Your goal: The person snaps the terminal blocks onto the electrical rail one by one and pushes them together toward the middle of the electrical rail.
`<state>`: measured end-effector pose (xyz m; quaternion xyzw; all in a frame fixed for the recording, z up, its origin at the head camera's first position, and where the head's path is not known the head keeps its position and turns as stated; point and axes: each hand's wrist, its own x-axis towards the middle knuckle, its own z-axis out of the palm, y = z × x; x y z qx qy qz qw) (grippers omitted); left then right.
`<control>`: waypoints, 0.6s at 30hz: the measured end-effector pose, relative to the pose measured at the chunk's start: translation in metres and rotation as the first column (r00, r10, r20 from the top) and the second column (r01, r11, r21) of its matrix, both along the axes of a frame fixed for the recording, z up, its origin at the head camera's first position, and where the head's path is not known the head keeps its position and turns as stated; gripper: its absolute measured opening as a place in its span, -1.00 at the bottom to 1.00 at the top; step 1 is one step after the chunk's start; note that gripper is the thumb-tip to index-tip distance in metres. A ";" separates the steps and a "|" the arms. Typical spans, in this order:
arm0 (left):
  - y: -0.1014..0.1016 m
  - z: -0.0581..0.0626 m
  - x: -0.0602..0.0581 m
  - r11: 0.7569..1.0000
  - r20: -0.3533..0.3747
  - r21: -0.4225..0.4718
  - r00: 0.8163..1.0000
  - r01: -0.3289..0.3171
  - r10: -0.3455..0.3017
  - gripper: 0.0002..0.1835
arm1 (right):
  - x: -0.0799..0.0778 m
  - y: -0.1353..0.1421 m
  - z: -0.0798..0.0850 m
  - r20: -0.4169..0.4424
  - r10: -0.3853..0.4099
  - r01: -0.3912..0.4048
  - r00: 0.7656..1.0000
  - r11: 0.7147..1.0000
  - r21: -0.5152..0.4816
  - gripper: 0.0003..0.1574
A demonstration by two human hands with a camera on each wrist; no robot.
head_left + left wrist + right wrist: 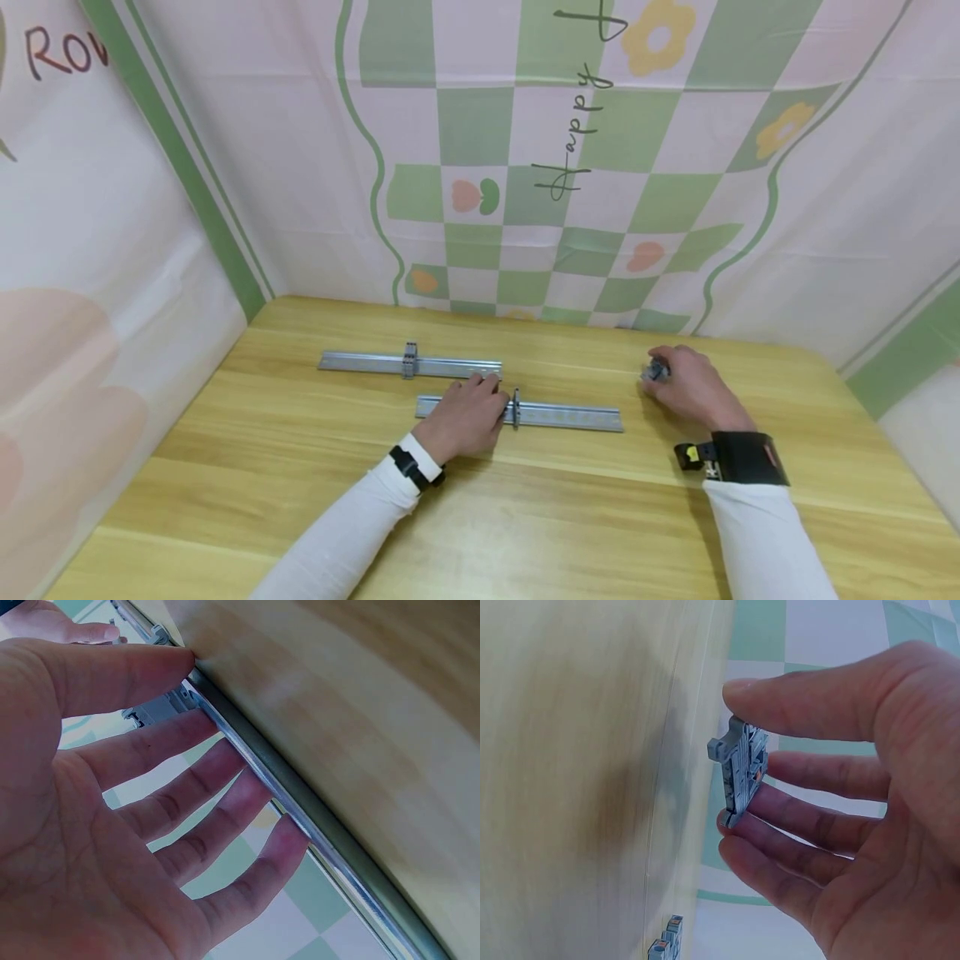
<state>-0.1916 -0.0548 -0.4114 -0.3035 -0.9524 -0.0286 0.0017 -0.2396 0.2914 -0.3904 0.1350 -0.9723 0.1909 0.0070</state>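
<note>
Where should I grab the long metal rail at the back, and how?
I'd take the back rail by its bare left end, coming from above on the left, pinching across its narrow width. It lies flat and long, the grey blocks sit near its middle, and the left grip crowds its right end.

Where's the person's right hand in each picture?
Head view: right hand at the right, holding a gray block.
Left wrist view: right hand, cut off, top left corner.
Right wrist view: right hand, big, at the right.
Shared landmark: the green-and-white checked cloth.
</note>
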 end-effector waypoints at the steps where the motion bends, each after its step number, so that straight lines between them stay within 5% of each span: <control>1: 0.000 0.000 0.000 1.000 0.001 0.002 1.000 0.000 0.000 -0.75 | 0.000 0.000 0.000 0.001 -0.004 0.004 1.000 1.000 0.002 -0.26; 18: 0.000 0.000 0.000 1.000 0.006 0.020 1.000 -0.003 0.003 -0.74 | -0.002 -0.004 0.001 0.006 -0.021 0.021 1.000 1.000 -0.011 -0.25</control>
